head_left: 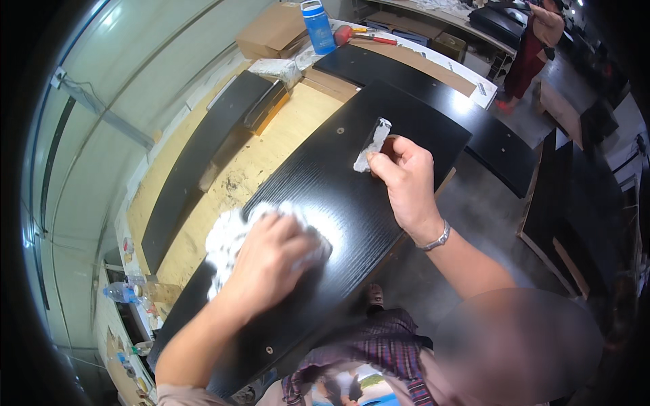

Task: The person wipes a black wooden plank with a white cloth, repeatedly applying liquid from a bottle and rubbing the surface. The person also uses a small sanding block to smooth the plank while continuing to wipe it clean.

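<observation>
A long black wood-grain board (318, 172) lies slantwise in front of me, with small round fittings in its face. My left hand (267, 264), blurred by motion, is closed on a bunched white cloth (225, 240) pressed against the board's surface. Between the thumb and fingers of my right hand (409, 179) is a small flat strip (372, 145), dark along one edge and smeared with greyish white; its exact kind does not show. This hand is just over the board's right part, and a metal watch band circles its wrist.
Beyond the board stand a blue bottle (318, 28) and a cardboard box (273, 30). A narrow black panel (203, 152) lies to the left, another black panel (406, 81) behind. Plastic bottles (122, 292) are at lower left. Boards (562, 210) lean at right; a person (535, 47) stands far right.
</observation>
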The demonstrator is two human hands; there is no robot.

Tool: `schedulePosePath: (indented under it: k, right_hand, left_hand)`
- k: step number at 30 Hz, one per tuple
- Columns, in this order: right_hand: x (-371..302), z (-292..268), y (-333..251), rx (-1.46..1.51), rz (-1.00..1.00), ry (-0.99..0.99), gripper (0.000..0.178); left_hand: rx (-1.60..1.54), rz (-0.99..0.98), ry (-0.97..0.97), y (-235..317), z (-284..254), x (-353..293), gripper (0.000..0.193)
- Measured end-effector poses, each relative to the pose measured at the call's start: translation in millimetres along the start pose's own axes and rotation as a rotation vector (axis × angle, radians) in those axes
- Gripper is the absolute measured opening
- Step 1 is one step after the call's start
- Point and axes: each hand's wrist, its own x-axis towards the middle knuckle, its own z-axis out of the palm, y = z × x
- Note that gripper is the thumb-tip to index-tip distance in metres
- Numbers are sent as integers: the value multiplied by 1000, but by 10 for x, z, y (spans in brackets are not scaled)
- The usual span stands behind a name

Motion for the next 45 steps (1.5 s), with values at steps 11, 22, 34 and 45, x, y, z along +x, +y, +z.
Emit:
schedulePosePath:
  k: [11,22,34,45]
  right_hand:
    - [-41,56,-16,69,-3,27,13]
    - [-32,35,8,152,-12,89,9]
    - [-52,-19,2,295,-34,168,10]
    - [-36,-46,59,305,-52,144,13]
  left_hand:
    - [45,11,275,-307,393,844,23]
    - [-108,49,270,-235,285,679,27]
    - [160,43,318,-869,525,1784,27]
    - [151,113,153,-260,314,446,45]
